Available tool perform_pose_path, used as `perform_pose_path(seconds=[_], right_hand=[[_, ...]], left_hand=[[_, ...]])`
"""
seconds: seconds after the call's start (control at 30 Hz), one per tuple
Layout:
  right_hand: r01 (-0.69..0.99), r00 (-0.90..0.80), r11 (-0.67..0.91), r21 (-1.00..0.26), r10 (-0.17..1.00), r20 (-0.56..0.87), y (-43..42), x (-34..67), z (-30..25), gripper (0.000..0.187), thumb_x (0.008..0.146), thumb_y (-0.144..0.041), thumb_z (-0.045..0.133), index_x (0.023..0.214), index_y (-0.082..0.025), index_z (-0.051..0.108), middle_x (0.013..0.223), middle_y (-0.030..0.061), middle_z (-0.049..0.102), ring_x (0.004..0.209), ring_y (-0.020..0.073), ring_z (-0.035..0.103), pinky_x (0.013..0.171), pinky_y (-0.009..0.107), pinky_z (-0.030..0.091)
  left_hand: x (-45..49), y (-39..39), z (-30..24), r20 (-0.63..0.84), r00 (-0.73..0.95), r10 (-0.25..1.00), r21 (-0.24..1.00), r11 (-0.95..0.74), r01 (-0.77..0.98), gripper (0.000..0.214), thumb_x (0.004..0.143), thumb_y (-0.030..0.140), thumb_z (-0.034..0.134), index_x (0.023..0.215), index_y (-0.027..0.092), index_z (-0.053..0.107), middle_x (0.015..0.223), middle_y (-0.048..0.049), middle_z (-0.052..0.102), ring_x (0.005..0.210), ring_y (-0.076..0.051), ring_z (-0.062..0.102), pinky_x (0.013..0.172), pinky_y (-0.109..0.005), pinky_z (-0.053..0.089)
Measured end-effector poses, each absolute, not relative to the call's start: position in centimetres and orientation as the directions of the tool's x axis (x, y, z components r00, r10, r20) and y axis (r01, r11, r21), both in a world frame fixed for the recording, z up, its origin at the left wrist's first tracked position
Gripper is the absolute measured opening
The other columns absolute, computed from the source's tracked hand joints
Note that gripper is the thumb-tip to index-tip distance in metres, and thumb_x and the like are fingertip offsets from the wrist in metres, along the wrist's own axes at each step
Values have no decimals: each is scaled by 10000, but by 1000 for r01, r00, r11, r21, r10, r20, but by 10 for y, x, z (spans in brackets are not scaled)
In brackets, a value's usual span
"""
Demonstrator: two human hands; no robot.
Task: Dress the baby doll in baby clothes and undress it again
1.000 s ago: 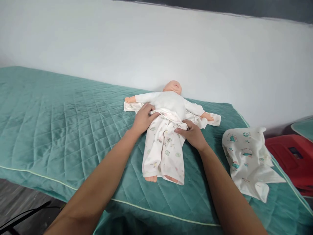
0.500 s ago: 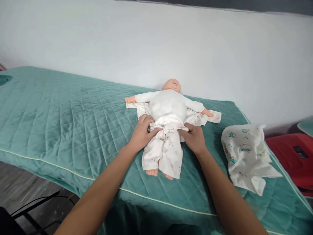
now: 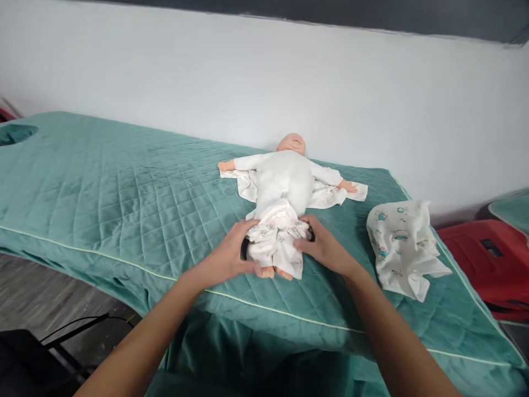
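Observation:
A baby doll (image 3: pixel 285 176) in a white top lies on its back on the teal quilted table (image 3: pixel 124 187), head toward the wall, arms spread over an open printed garment. Printed white trousers (image 3: pixel 276 242) are bunched around its lower legs, and its bare feet show at the hem. My left hand (image 3: pixel 231 256) grips the trousers' left side, fingers curled round the fabric. My right hand (image 3: pixel 324 248) holds the right side of the same trousers, fingers closed on the cloth.
A crumpled printed white cloth (image 3: pixel 403 245) lies on the table to the right of the doll. A red object (image 3: pixel 483 259) stands beyond the table's right edge. The white wall runs close behind the doll's head. Dark cables lie on the floor at lower left.
Both hands have slid the trousers' waistband down from the doll's waist toward its feet, bunching the fabric and baring the white body. The view has shifted slightly.

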State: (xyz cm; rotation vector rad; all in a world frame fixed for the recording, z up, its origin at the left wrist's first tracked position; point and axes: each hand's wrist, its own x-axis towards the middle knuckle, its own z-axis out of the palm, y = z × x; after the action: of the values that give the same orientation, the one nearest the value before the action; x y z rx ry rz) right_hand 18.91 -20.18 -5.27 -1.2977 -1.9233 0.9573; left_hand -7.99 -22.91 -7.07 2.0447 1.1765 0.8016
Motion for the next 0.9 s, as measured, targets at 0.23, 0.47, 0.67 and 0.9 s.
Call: perform_pose_path(seconds=[0.23,0.47,0.67,0.9], right_hand=[[730,-392,416,-542,905,166,-252,176,-34,738,596,-524,891,1173,-219,547,1165,105,652,1158,357,585,1044,515,422],[871,-303,306,-383,950,70,-288,161,-17,157,839,-299,640,898,-232,511,766,7,643,728,229,621,677,341,406],[611,-422,176,-771,897,-129,-313,170,18,254,873,-370,659,795,-228,464,655,-64,439,572,104,402,552,260,304],[209,-580,68,-975,812,-68,-261,116,33,334,903,-559,627,1008,-251,553,798,-41,548,664,117,517,592,245,423]], left_hand=[[-76,-248,-73,265,505,822,450,-568,689,889,757,498,810,1501,285,373,1400,-123,553,1302,-350,518,1090,-534,420],[-69,-285,-46,184,385,905,558,-418,717,428,927,258,572,1351,274,517,1247,-38,697,1058,-253,661,935,-402,488],[-96,-308,17,-241,488,839,737,-169,654,467,838,459,686,1275,309,613,1061,-10,723,872,-225,666,710,-292,505],[-159,-233,55,-245,597,764,805,-183,565,474,942,616,468,1053,204,674,993,-41,698,900,-220,635,737,-268,485]])
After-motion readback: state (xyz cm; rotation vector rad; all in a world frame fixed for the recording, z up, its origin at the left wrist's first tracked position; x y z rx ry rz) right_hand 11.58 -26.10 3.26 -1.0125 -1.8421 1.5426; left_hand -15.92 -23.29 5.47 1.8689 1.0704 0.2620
